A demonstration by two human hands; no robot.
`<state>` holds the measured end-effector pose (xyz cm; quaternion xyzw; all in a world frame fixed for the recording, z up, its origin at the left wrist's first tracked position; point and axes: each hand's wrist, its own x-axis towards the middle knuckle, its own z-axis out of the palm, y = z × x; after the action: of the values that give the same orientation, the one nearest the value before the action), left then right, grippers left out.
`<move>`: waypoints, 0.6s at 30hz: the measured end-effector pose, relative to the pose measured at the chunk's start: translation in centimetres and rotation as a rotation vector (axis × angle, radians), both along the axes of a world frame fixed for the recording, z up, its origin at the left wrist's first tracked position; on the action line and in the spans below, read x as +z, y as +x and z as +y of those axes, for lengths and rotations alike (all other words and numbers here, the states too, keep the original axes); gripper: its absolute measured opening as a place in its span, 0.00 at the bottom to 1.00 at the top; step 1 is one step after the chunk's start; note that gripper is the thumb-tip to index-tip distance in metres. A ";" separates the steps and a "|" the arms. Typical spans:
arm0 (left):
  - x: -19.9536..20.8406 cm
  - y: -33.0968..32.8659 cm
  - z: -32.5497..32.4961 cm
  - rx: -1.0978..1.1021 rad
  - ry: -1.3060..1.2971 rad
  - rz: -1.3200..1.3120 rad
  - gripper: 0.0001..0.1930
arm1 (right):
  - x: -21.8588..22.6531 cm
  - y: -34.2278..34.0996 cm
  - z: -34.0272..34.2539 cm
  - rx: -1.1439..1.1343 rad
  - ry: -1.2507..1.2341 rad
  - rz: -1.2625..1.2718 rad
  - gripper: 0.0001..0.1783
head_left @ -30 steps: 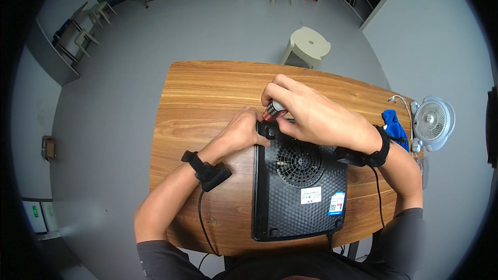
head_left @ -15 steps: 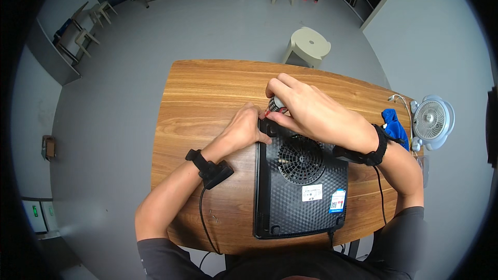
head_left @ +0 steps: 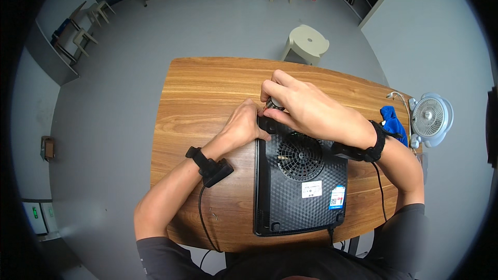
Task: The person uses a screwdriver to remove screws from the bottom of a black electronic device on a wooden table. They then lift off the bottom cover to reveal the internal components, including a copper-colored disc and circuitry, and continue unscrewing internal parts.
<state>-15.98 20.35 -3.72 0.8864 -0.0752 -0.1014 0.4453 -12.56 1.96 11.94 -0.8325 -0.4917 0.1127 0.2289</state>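
Observation:
A black laptop cooling pad (head_left: 306, 210) lies underside up on the table, its round fan grille (head_left: 301, 158) facing me. My left hand (head_left: 243, 122) is closed on the pad's far left corner, thumb on top and fingers by the far edge. Above that same corner, my right hand (head_left: 303, 101) grips what looks like a short screwdriver (head_left: 275, 103) with a grey, black and red handle. It stands roughly upright; my fingers and the corner hide its tip.
Two small screws (head_left: 213, 214) lie on the wooden table (head_left: 207, 83) left of the pad. At the right edge are a blue cloth (head_left: 392, 123) and a small fan (head_left: 430, 118). Cables run from both wrist straps. A stool (head_left: 307, 43) stands beyond the table.
My right hand has turned slightly and shifted a little left with the screwdriver. My left hand keeps its hold on the corner, and the pad stays in place.

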 end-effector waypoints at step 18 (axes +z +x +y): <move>-1.8 0.2 0.4 0.023 -0.072 0.020 0.40 | -0.2 0.4 -0.9 0.099 0.053 -0.005 0.13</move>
<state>-15.82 20.77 -5.51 0.8695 -0.0639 -0.1022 0.4789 -12.15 1.02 11.74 -0.8011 -0.5357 0.1086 0.2439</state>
